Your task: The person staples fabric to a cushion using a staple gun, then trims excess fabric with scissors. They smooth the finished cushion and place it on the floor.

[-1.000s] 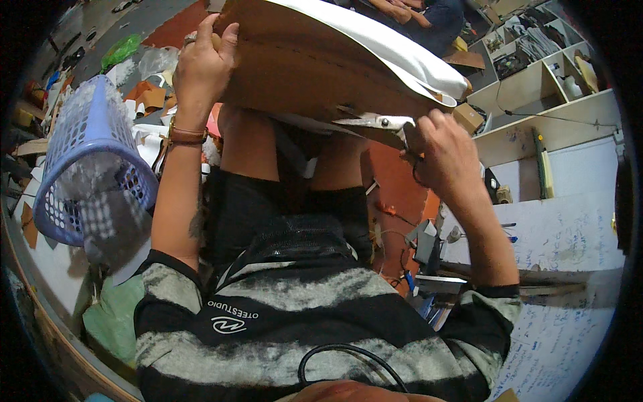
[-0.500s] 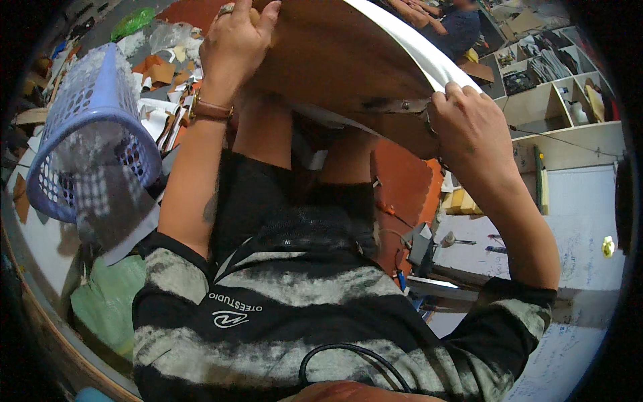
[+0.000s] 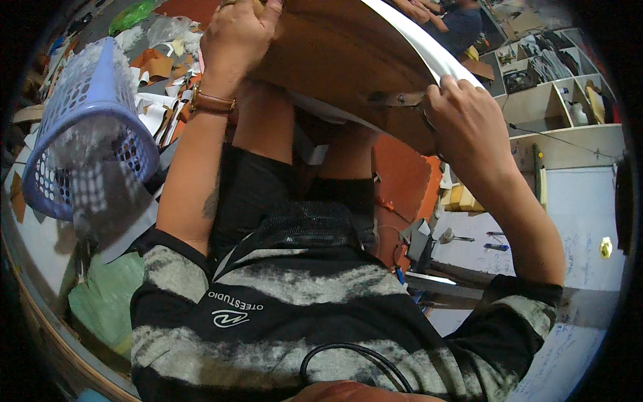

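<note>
A large brown sheet, leather-like and white on its other face, stretches curved between my hands above my knees. At its upper left edge my left hand is closed on it, the fingertips partly cut off by the top of the view. My right hand is closed round the scissors at the sheet's right end. Their metal blade and pivot screw show against the brown face; the handles are mostly hidden by my fingers, and I cannot tell how far the blades are apart.
To the left, a blue perforated plastic basket lies tipped beside piled offcuts. A green sack sits lower left. White shelving with stored items stands right, above a white marked surface. Another person is at the far top right.
The sheet and both hands have shifted only slightly. The scissors' blade and pivot have moved a little left and up, and my right hand has edged left with them.
</note>
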A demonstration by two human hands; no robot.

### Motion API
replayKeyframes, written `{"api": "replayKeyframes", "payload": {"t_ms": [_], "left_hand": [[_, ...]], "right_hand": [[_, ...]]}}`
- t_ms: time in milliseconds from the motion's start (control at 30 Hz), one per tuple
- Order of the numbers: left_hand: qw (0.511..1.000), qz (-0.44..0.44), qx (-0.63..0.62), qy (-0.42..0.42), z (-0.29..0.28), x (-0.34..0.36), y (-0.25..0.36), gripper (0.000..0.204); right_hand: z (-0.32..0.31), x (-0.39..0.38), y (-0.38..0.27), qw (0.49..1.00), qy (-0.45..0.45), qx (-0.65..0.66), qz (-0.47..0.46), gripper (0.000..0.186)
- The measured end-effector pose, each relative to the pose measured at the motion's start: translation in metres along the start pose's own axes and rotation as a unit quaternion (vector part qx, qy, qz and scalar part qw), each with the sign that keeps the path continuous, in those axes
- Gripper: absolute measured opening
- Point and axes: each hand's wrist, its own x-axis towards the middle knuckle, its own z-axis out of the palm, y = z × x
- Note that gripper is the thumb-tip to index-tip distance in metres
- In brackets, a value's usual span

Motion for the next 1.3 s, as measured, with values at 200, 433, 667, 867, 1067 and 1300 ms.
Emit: {"api": "replayKeyframes", "payload": {"t_ms": [200, 433, 667, 867, 1067, 1300], "left_hand": [[1.0, -0.002, 0.01, -0.025, -0.002, 0.002, 0.003, 0.047], [0.997, -0.041, -0.028, -0.059, -0.01, 0.003, 0.013, 0.044], [0.998, -0.017, -0.032, -0.051, -0.012, 0.004, 0.015, 0.04], [0.995, -0.062, 0.014, -0.082, -0.005, 0.002, 0.002, 0.054], [0.991, -0.089, 0.035, -0.098, 0.0, 0.0, 0.002, 0.061], [0.989, -0.093, 0.038, -0.108, -0.003, 0.002, -0.003, 0.065]], "right_hand": [[-0.007, 0.019, 0.013, 0.999, -0.015, 0.019, -0.037, 0.011], [-0.047, 0.032, -0.007, 0.971, 0.034, -0.147, -0.186, 0.01], [-0.043, 0.03, -0.014, 0.963, -0.023, -0.21, -0.169, 0.011], [-0.028, 0.02, -0.017, 0.973, 0.007, -0.168, -0.159, 0.009], [-0.014, 0.007, -0.021, 0.98, 0.039, -0.17, -0.098, 0.011], [-0.026, 0.015, -0.051, 0.983, -0.004, -0.159, -0.086, 0.023]]}}
